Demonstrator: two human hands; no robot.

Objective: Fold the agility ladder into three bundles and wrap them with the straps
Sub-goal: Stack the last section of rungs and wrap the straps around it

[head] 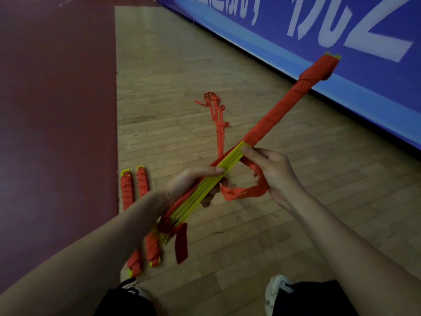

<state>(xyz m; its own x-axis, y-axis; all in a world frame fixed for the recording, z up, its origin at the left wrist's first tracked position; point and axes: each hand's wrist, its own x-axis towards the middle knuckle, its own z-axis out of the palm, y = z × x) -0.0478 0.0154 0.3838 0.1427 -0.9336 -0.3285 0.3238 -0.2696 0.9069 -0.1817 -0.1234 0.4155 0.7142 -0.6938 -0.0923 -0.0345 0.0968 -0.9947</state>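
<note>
I hold a bundle of yellow ladder rungs (227,164) slanting up to the right above the floor. Its far half (289,99) is wound in red strap, and its near half shows bare yellow slats. My left hand (193,181) grips the bundle around its middle. My right hand (271,169) holds the red strap (241,192), thumb pressing at the edge of the wrapped part, with a loop of strap hanging below. Two wrapped bundles (142,188) lie side by side on the floor at the left. Loose red strap (216,110) trails on the floor beyond.
The wooden floor (182,65) borders a dark red floor area (57,110) at the left. A blue banner with white characters (319,30) runs along the right. My white shoe (276,290) and dark shorts show at the bottom edge.
</note>
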